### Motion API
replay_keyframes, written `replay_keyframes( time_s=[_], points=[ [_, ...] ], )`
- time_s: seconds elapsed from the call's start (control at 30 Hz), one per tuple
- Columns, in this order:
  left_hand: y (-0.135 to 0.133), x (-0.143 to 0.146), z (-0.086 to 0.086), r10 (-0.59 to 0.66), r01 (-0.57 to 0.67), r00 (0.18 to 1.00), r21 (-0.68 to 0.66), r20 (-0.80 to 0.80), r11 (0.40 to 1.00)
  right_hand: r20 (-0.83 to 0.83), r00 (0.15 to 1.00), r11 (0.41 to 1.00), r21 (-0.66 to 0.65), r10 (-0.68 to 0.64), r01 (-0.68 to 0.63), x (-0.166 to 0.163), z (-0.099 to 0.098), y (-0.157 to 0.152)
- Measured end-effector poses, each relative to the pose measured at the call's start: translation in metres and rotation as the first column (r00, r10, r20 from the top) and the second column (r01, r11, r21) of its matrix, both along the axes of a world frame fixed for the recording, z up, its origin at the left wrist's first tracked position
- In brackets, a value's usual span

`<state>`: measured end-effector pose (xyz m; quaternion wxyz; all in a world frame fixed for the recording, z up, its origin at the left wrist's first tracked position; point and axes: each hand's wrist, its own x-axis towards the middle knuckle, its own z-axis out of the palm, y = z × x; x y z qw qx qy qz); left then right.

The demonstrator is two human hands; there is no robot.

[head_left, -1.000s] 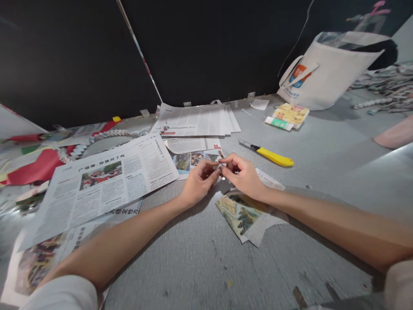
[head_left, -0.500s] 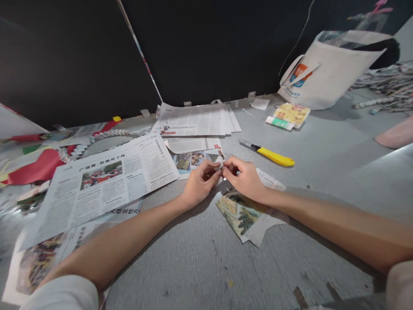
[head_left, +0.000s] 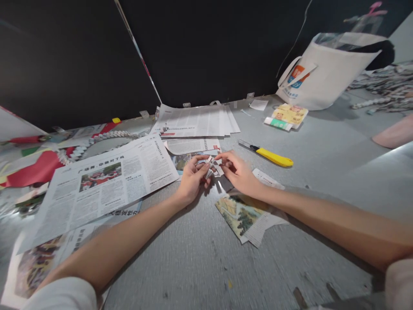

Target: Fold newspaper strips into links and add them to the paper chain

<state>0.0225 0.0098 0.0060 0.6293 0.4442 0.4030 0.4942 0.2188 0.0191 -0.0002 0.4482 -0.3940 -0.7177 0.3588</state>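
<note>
pinching small folded paper [head_left: 214, 165] between them, the left hand [head_left: 192, 180] and right hand [head_left: 241, 175] are over the grey bench [head_left: 180, 262], each grip clamped on it at the fingertips; whether it is one piece or two is unclear. a yellow utility knife [head_left: 274, 157] lies beyond the right hand, printed paper pieces [head_left: 240, 215] near its wrist.

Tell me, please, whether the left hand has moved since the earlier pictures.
Yes: the left hand has shifted slightly to the left, nearer the right-hand corner of the large newspaper sheet, which lies where it did.
</note>
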Motion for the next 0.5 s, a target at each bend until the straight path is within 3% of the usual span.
replay_keyframes(
  time_s=[0.13,0.5],
  points=[
    [0.0025,-0.0008,0.0030,0.015,-0.012,0.998,-0.050,0.057,0.999,0.003,0.997,0.997,0.029,0.071,-0.071,-0.0009,-0.0004,-0.0007],
    [-0.0013,0.0003,-0.0005,-0.053,0.053,0.999,0.030,0.001,0.998,-0.031,0.999,0.994,0.097,-0.044,0.047,0.0003,0.0024,-0.0037]
  ],
)
